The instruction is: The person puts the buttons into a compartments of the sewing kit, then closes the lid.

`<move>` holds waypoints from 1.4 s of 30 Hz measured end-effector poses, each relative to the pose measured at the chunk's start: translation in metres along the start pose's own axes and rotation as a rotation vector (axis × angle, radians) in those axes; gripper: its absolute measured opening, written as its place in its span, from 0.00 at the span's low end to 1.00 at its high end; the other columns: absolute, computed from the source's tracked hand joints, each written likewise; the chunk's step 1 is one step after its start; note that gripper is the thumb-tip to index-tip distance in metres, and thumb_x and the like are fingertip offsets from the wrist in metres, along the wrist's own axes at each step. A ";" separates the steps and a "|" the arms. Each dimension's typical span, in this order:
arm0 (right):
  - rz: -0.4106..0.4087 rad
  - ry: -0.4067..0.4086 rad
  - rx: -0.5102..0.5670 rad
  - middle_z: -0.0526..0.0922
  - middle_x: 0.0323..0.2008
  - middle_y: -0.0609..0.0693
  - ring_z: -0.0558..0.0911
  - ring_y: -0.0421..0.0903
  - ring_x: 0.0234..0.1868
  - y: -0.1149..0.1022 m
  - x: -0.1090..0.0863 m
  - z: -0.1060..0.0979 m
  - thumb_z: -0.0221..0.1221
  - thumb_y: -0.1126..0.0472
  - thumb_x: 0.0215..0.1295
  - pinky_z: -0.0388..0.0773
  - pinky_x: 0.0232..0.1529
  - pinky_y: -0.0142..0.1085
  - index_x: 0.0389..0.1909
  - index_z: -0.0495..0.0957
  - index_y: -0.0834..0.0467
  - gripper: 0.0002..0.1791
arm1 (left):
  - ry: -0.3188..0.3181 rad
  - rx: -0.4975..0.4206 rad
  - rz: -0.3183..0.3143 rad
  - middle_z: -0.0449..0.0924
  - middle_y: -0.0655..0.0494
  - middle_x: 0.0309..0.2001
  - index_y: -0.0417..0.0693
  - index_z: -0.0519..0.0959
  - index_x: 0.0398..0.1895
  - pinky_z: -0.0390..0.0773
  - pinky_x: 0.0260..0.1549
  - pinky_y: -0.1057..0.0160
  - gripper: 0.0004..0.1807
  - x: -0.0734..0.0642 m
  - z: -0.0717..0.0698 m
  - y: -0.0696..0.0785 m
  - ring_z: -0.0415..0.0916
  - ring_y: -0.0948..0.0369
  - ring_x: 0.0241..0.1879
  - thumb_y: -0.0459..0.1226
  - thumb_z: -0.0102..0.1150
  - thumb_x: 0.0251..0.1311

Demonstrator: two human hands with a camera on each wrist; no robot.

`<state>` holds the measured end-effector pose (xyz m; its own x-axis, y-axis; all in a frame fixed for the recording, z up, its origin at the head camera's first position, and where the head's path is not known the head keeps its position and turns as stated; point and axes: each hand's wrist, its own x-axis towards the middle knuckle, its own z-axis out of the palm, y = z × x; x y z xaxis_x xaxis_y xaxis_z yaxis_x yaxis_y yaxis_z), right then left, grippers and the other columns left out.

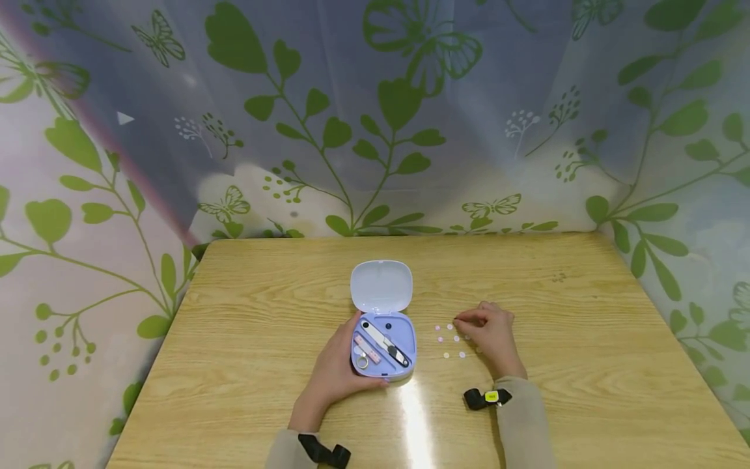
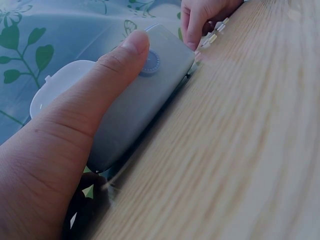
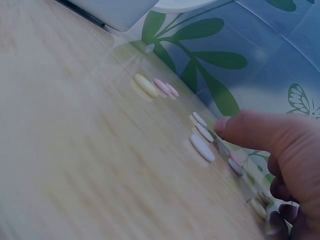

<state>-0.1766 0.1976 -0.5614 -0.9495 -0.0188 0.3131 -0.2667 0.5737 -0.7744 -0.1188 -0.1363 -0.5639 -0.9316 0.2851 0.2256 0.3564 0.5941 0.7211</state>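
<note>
My left hand point(image 1: 335, 370) grips a light-blue sewing box point(image 1: 415, 352) from its left side, thumb along the front wall. Its white lid point(image 1: 381, 286) stands open at the back. Inside lie thread snips point(image 1: 383, 342), a pink-and-white strip point(image 1: 367, 348), a ring-shaped piece point(image 1: 362, 361) and a dark button point(image 1: 388, 326). To the right, my right hand point(image 1: 492, 332) is over the table with thumb and forefinger together, pinching a small dark piece point(image 1: 456, 318); its kind is unclear. Below the fingers, small buttons point(image 3: 202, 148) in white, pink and yellow point(image 3: 145, 85) lie in loose rows.
The wood-grain table point(image 1: 263, 293) reaches back to a curtain point(image 1: 328, 117) printed with green leaves and butterflies, which also hangs at both sides. Black wrist cameras point(image 1: 323, 451) sit at both cuffs. Glare streaks the table in front of the box.
</note>
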 end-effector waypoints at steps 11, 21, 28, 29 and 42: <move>-0.052 0.015 0.015 0.74 0.20 0.41 0.68 0.41 0.28 0.001 0.001 0.000 0.76 0.66 0.46 0.51 0.43 0.43 0.24 0.88 0.52 0.07 | -0.013 0.006 -0.013 0.60 0.57 0.73 0.59 0.45 0.80 0.63 0.68 0.49 0.75 0.000 0.001 -0.001 0.60 0.56 0.70 0.69 0.76 0.27; -0.129 0.035 0.012 0.71 0.19 0.47 0.63 0.41 0.26 -0.011 0.003 -0.001 0.77 0.66 0.44 0.50 0.43 0.43 0.24 0.88 0.54 0.08 | -0.022 0.008 -0.035 0.59 0.57 0.73 0.60 0.45 0.80 0.63 0.68 0.49 0.75 0.000 0.001 -0.002 0.60 0.56 0.70 0.69 0.77 0.27; -0.199 0.053 0.028 0.69 0.18 0.45 0.63 0.41 0.25 -0.027 0.006 0.002 0.77 0.68 0.42 0.50 0.43 0.43 0.24 0.88 0.54 0.09 | -0.024 0.009 -0.038 0.59 0.59 0.73 0.62 0.44 0.80 0.63 0.68 0.50 0.75 -0.001 0.001 -0.002 0.59 0.57 0.70 0.69 0.77 0.27; -0.207 0.055 0.029 0.69 0.18 0.45 0.63 0.42 0.25 -0.029 0.007 0.003 0.77 0.68 0.42 0.50 0.43 0.43 0.24 0.88 0.53 0.08 | -0.023 0.011 -0.034 0.59 0.58 0.73 0.61 0.44 0.80 0.63 0.68 0.50 0.75 -0.001 0.001 -0.002 0.59 0.57 0.70 0.69 0.77 0.27; -0.338 0.028 0.065 0.65 0.16 0.52 0.62 0.40 0.28 -0.060 0.011 0.020 0.76 0.65 0.43 0.50 0.47 0.49 0.24 0.88 0.54 0.06 | -0.010 0.000 -0.019 0.60 0.57 0.74 0.57 0.46 0.80 0.63 0.67 0.49 0.75 0.000 0.000 0.001 0.60 0.55 0.70 0.66 0.79 0.27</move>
<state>-0.1741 0.1462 -0.5226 -0.8010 -0.1758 0.5722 -0.5763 0.4853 -0.6575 -0.1179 -0.1355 -0.5634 -0.9375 0.2809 0.2052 0.3384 0.5993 0.7255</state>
